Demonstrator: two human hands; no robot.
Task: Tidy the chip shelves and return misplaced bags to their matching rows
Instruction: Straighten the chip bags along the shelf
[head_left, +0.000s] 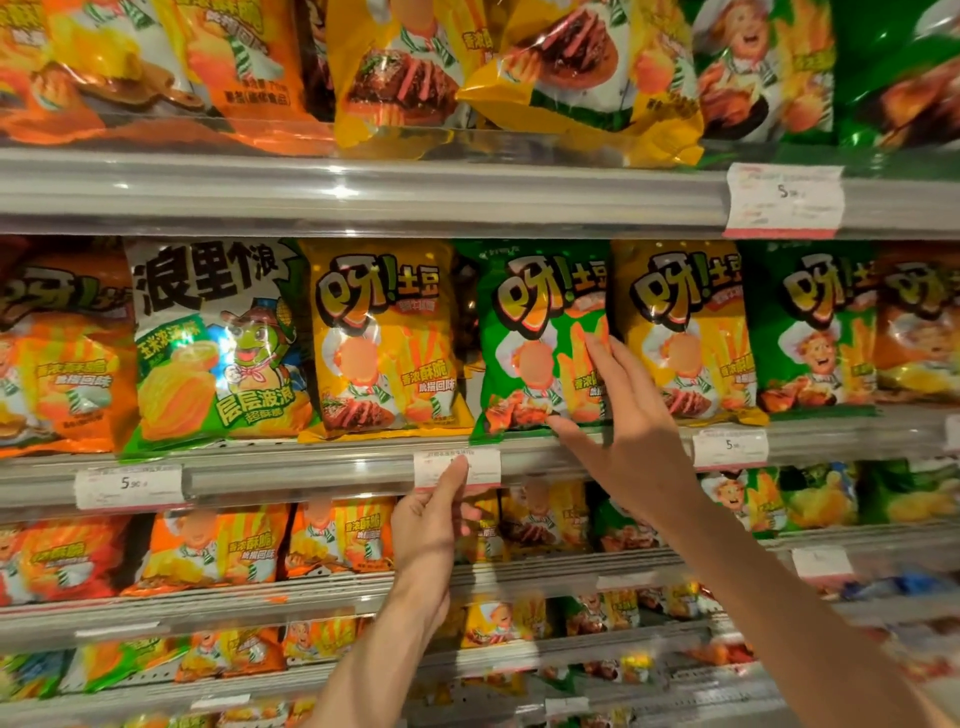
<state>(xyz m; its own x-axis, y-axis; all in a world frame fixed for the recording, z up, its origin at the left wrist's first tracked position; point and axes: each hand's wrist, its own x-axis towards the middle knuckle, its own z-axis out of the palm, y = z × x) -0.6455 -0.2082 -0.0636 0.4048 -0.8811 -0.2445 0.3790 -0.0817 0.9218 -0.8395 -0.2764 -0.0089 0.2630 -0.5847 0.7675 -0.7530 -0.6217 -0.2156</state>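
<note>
Glossy green plastic chip bag (540, 338) upright at shelf front edge (311, 467), right hand (628, 436) fingers spread against its lower right, left hand (431, 525) loosely curled, forefinger touching white price label (485, 462), yellow bags (382, 338) beside

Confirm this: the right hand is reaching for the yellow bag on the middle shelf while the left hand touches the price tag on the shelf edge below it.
Not quite. In the head view the right hand reaches for the green bag, not a yellow one. The left hand does touch the price tag on the shelf edge.
</note>
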